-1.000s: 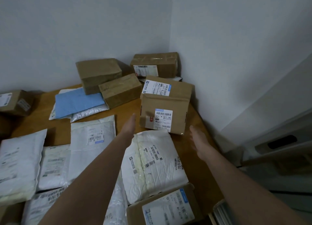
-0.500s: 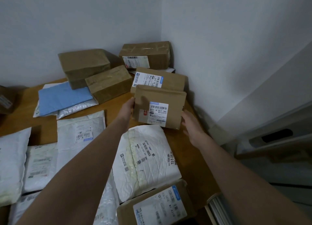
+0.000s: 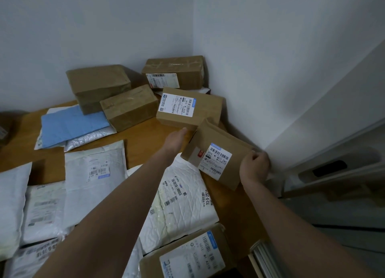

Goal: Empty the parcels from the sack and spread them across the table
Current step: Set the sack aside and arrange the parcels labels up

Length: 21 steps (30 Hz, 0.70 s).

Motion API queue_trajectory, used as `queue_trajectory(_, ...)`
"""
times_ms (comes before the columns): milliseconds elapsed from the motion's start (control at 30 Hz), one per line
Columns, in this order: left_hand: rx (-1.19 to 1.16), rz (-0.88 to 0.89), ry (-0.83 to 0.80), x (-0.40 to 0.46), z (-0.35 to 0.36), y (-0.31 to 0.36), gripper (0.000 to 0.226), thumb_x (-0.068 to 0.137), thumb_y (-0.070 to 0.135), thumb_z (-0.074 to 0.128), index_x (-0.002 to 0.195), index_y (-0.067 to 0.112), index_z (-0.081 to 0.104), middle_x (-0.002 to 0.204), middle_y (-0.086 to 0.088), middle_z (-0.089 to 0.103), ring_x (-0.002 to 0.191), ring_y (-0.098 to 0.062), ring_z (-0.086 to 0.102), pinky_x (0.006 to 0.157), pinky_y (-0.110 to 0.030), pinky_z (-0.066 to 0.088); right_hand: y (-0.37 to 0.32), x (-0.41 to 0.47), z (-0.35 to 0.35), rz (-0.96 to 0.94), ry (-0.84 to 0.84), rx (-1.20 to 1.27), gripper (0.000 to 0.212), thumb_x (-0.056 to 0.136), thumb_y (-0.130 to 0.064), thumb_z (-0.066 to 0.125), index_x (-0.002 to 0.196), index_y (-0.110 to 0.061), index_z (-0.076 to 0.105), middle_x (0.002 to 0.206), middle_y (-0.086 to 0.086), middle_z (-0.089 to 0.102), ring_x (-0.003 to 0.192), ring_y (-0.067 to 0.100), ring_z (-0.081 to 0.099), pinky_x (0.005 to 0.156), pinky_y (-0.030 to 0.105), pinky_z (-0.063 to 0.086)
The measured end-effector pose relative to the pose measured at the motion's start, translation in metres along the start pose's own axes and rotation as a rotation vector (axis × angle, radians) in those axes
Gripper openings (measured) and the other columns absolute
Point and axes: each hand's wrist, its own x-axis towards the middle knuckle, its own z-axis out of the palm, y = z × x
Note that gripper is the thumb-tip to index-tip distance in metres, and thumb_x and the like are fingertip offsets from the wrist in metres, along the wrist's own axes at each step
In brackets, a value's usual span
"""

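Small cardboard box now off stack, tilted, near table's right edge by wall — half a second back it sat upright against labelled box. Right hand pinches its far corner, left hand flat-fingered on other side. Probably heading for bare wooden table — spreading nearly done, white mailers all around.

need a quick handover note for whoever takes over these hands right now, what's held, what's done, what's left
Left hand: on the far-left edge of the flat brown cardboard box with a white barcode label; its fingers are hidden behind it.
Right hand: grips that box's right edge, tilted, above the wooden table near the wall corner.
Done: brown boxes and white padded mailers already lie spread across the table. No sack is in view.
Left: set this box down, probably on the bare wood beside the white crinkled mailer.
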Motion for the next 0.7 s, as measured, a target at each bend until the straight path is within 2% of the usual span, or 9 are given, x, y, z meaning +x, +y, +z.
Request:
queue_trajectory(67,0.041,-0.073,0.002,0.0,0.001,-0.009,0.049,0.101,0.043,0.034,0.136,0.01,0.046,0.139,-0.011,0.045,0.106,-0.021,0.043,0.091,-0.036,0.036,0.003,-0.002,0.005,-0.163,-0.035,-0.135,0.023,0.094,-0.018,0.045,0.1,0.0,0.059,0.112,0.018,0.056,0.11,0.033,0.05,0.091,0.041,0.042)
queue_trajectory(167,-0.014,-0.167,-0.023,-0.001,0.001,-0.023,0.055,0.099,0.048,0.037,0.141,0.012,0.039,0.143,-0.011,0.04,0.122,-0.031,0.045,0.101,-0.042,0.04,-0.001,-0.004,0.003,-0.42,-0.06,-0.299,0.017,0.092,-0.019,0.051,0.103,-0.007,0.056,0.121,0.014,0.051,0.118,0.031,0.042,0.096,0.038,0.037)
queue_trajectory(267,-0.137,-0.225,-0.054,0.0,-0.001,-0.034,0.052,0.099,0.046,0.039,0.14,0.014,0.038,0.144,-0.011,0.038,0.121,-0.036,0.047,0.101,-0.042,0.043,-0.015,0.002,0.002,-0.613,-0.158,-0.402,0.033,0.093,-0.021,0.051,0.124,-0.01,0.052,0.141,0.011,0.044,0.135,0.027,0.032,0.112,0.04,0.027)
queue_trajectory(367,-0.28,-0.268,-0.119,0.002,-0.004,-0.041,0.056,0.099,0.046,0.04,0.143,0.012,0.035,0.142,-0.016,0.04,0.118,-0.038,0.05,0.096,-0.045,0.044,-0.035,0.01,0.004,-0.58,-0.328,-0.497,0.046,0.1,-0.032,0.042,0.141,-0.012,0.041,0.146,0.008,0.042,0.138,0.026,0.034,0.115,0.046,0.021)
queue_trajectory(400,-0.33,-0.28,-0.135,0.003,-0.005,-0.042,0.057,0.099,0.046,0.04,0.144,0.011,0.034,0.14,-0.018,0.042,0.118,-0.039,0.051,0.096,-0.046,0.045,-0.039,0.012,0.005,-0.569,-0.335,-0.541,0.045,0.1,-0.035,0.039,0.139,-0.012,0.044,0.141,0.009,0.047,0.132,0.028,0.042,0.11,0.046,0.029)
queue_trajectory(467,-0.391,-0.281,-0.135,0.005,-0.007,-0.044,0.055,0.099,0.045,0.04,0.141,0.01,0.038,0.134,-0.018,0.047,0.114,-0.038,0.054,0.092,-0.045,0.048,-0.046,0.015,0.006,-0.552,-0.279,-0.587,0.043,0.1,-0.038,0.035,0.123,-0.008,0.055,0.121,0.013,0.059,0.11,0.029,0.055,0.087,0.038,0.044)
queue_trajectory(533,-0.402,-0.266,-0.114,0.007,-0.009,-0.045,0.051,0.099,0.044,0.041,0.137,0.01,0.044,0.132,-0.018,0.049,0.109,-0.035,0.058,0.089,-0.044,0.05,-0.048,0.018,0.009,-0.537,-0.245,-0.546,0.042,0.1,-0.038,0.033,0.113,-0.007,0.058,0.107,0.012,0.061,0.096,0.028,0.058,0.075,0.034,0.046)
queue_trajectory(600,-0.383,-0.264,-0.107,0.007,-0.012,-0.047,0.049,0.099,0.045,0.042,0.135,0.011,0.047,0.132,-0.016,0.049,0.107,-0.035,0.06,0.087,-0.044,0.051,-0.045,0.02,0.015,-0.506,-0.317,-0.478,0.042,0.1,-0.039,0.033,0.12,-0.008,0.054,0.11,0.012,0.059,0.099,0.027,0.058,0.08,0.039,0.051)
queue_trajectory(700,-0.356,-0.262,-0.169,0.005,-0.013,-0.05,0.052,0.099,0.046,0.04,0.138,0.012,0.045,0.133,-0.015,0.048,0.11,-0.037,0.059,0.089,-0.045,0.051,-0.039,0.022,0.02,-0.474,-0.487,-0.454,0.045,0.102,-0.037,0.032,0.135,-0.009,0.046,0.124,0.014,0.055,0.114,0.03,0.054,0.086,0.037,0.047)
